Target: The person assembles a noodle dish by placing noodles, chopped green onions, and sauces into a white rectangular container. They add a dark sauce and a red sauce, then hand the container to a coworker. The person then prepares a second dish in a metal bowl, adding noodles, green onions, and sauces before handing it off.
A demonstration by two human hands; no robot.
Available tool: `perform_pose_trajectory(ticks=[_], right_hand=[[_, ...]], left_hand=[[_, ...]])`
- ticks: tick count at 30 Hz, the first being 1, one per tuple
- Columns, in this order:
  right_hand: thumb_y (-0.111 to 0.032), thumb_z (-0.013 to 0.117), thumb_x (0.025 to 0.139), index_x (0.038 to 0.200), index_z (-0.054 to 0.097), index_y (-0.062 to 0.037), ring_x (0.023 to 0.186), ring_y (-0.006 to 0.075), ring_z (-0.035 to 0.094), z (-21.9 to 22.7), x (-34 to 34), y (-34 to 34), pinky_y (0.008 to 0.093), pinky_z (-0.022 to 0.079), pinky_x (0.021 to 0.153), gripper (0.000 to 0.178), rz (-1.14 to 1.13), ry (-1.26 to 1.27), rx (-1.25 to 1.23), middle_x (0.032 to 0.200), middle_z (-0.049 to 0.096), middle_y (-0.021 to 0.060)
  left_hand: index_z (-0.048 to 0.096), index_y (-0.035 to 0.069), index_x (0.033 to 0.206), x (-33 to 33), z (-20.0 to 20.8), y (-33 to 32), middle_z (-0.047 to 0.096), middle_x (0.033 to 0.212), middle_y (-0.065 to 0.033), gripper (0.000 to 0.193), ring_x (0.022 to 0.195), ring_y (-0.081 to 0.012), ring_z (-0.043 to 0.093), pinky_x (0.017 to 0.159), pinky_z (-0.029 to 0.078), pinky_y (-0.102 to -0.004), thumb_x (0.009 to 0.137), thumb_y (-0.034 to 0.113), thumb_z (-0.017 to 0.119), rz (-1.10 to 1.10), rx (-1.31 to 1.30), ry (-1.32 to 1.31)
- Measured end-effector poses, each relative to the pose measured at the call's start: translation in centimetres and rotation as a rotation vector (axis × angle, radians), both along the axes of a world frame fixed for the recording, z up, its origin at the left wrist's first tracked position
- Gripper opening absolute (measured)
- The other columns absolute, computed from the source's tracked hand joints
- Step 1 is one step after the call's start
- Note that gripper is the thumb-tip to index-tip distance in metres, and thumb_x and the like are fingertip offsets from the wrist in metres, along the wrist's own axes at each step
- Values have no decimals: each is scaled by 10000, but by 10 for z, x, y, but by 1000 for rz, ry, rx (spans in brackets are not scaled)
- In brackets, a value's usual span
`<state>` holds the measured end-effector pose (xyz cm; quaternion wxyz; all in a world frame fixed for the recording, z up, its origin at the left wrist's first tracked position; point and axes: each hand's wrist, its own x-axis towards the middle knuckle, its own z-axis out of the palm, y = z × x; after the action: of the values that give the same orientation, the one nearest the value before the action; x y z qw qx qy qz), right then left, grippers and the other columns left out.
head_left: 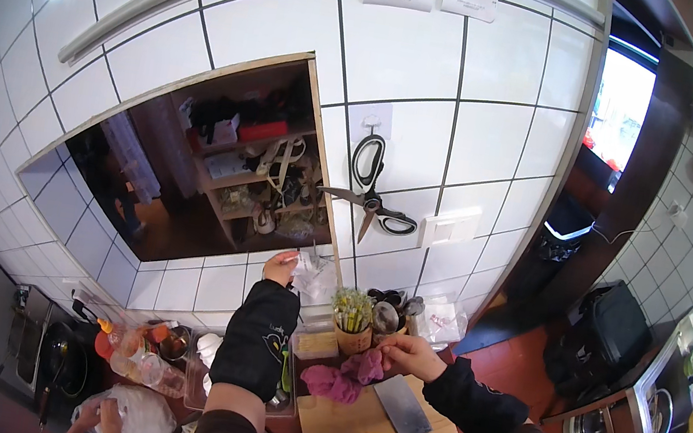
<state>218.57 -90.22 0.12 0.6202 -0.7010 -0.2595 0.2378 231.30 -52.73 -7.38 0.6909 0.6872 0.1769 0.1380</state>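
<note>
My left hand [279,266] reaches up to the tiled ledge of the wall opening, its fingers closed on a crumpled clear plastic bag [316,278]. My right hand [415,357] is bent over the counter, fingertips pinched at the upper edge of a pink cloth [365,366]. Beside it lies more bunched pink cloth [328,384]. Under these spreads a wooden cutting board [325,419], with a wide-bladed cleaver [403,410] lying flat on it. A brown paper cup of green-stemmed sprigs [352,316] stands just behind the cloth.
Scissors [370,193] hang open on the tiles. Ladles [386,315] stand beside the cup. To the left are sauce bottles [149,366], a clear bin and a black wok [65,358]. Another person's hands [101,420] touch a white plastic bag [141,419] at lower left.
</note>
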Motion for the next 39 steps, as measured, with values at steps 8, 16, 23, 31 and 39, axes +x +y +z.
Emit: perform_pose_trajectory(ticks=[8,16,23,31,39], right_hand=[[-68,503,891,935,580,16,703,98,562,12,-13,-8,234,464,663,122,-136,336,153,786,585,23],[-75,515,890,968,576,31,665,99,570,-8,-31,0,217,447,636,145,-103,226,110,717,590,34],[-75,518,889,962,576,35,663,99,567,-18,-42,2,212,442,642,144,-125,252,98,714,595,38],[-77,507,895,938,572,25,658,97,560,-19,-46,4,216,445,643,128,-130,249,21,701,592,38],[-86,503,901,941,562,25,660,98,563,-17,-48,12,219,443,640,132,-83,231,32,701,591,37]], left_hand=[[627,80,1031,-18,67,2,632,901,-12,237,671,-88,547,505,400,-240,795,91,628,138,-391,-144],[670,122,950,-19,81,-11,631,842,28,160,685,-64,528,544,389,-222,806,191,661,51,-249,-54],[677,92,919,28,71,-46,622,779,28,199,622,-71,509,518,393,-246,749,190,707,57,-71,-37],[678,48,899,32,37,-53,655,867,-154,258,820,-305,625,726,484,-354,719,233,673,88,708,56],[654,65,986,-2,-12,-20,645,875,-162,332,831,-285,620,764,474,-347,718,257,695,-11,635,72]])
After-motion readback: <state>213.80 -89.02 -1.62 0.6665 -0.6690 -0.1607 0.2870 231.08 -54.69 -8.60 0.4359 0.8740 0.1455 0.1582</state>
